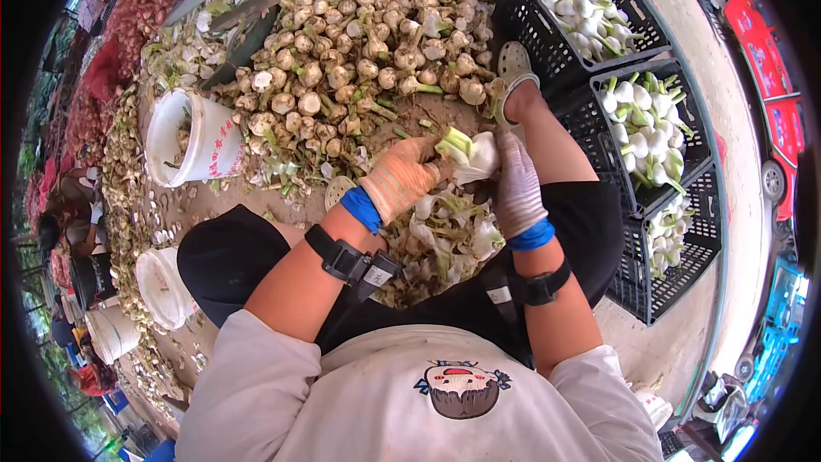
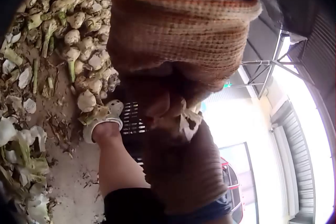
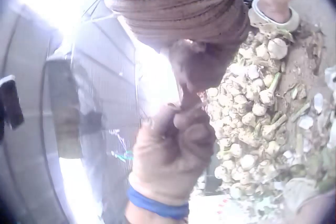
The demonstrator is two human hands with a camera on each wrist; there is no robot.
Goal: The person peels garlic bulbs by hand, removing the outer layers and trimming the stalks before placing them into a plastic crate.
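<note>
Near red-lettered bucket — garlic in both hands

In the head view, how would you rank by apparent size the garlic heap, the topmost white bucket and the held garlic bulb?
Largest to smallest:
1. garlic heap
2. topmost white bucket
3. held garlic bulb

At the head view's centre, a bulb sits between the left hand and right hand, above peelings. A garlic pile fills the upper middle; buckets stand left; crates holding bulbs line the right, vehicles beyond.
</note>
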